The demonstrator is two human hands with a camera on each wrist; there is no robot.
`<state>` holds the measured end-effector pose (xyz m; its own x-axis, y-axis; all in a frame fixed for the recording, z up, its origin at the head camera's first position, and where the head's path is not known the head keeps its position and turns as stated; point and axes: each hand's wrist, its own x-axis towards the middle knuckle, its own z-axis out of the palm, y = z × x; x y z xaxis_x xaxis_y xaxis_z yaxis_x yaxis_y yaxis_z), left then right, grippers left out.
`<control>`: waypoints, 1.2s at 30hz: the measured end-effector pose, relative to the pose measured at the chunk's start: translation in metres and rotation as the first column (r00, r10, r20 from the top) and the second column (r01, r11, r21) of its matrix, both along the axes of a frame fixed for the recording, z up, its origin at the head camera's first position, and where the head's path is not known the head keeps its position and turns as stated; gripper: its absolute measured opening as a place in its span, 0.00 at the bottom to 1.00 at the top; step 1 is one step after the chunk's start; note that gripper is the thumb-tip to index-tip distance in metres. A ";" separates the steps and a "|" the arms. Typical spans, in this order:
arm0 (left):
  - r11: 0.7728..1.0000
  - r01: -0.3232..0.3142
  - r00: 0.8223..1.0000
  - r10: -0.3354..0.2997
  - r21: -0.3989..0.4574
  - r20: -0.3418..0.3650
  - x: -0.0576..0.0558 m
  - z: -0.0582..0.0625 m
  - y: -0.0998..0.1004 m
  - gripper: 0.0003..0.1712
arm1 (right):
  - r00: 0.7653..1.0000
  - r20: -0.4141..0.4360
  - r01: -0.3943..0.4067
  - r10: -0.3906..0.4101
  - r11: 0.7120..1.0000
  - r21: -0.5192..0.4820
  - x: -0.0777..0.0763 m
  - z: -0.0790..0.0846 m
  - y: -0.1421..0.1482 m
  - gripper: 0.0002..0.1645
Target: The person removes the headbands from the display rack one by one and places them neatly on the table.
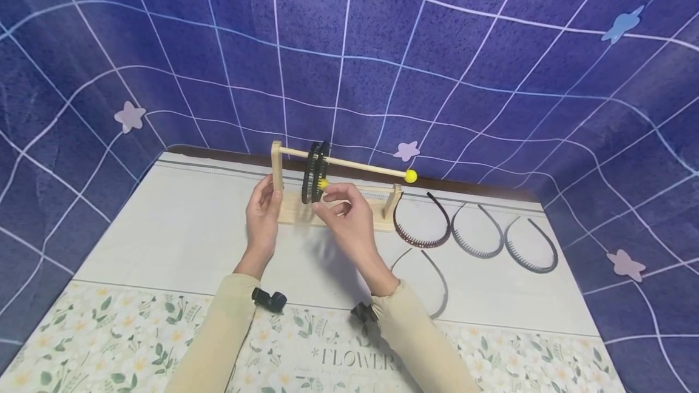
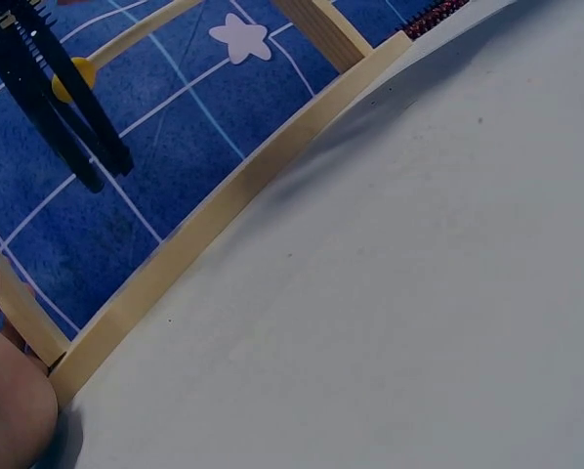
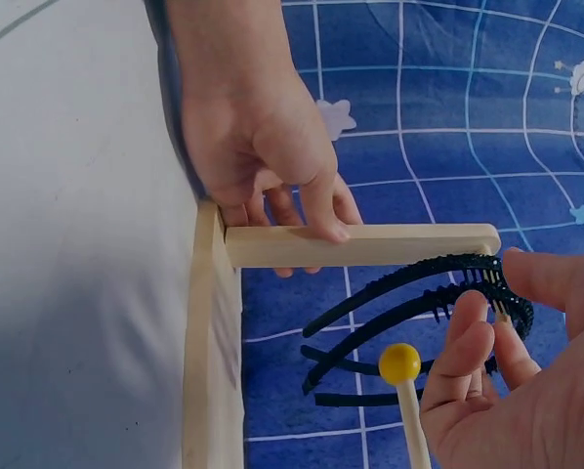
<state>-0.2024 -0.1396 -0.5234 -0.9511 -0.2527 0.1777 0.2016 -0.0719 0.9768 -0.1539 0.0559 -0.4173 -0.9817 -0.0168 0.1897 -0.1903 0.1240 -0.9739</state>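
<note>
A wooden rack (image 1: 360, 214) holds two black toothed headbands (image 1: 310, 174), which hang on its upper rod near the left post. My left hand (image 1: 262, 208) grips that post (image 3: 370, 244) low down, with thumb and fingers around it. My right hand (image 1: 352, 217) is at the near side of the headbands, fingers bent and parted. In the right wrist view, its fingertips (image 3: 476, 311) overlap the teeth, and a gap shows between thumb and finger. A yellow ball (image 3: 399, 363) caps the lower rod beside the headbands; another yellow ball (image 1: 411, 176) caps the upper rod.
Right of the rack lie a dark red headband (image 1: 423, 244) and two grey headbands (image 1: 480, 253), (image 1: 532, 267) in a row. Another grey headband (image 1: 443, 287) lies nearer, partly behind my right forearm. A blue gridded cloth (image 1: 349, 65) hangs behind the white table (image 1: 164, 229).
</note>
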 end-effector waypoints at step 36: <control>1.000 0.005 1.000 -0.005 -0.003 -0.014 0.000 -0.002 0.000 0.28 | 0.999 -0.008 -0.038 0.038 0.999 -0.014 -0.017 -0.007 -0.004 0.09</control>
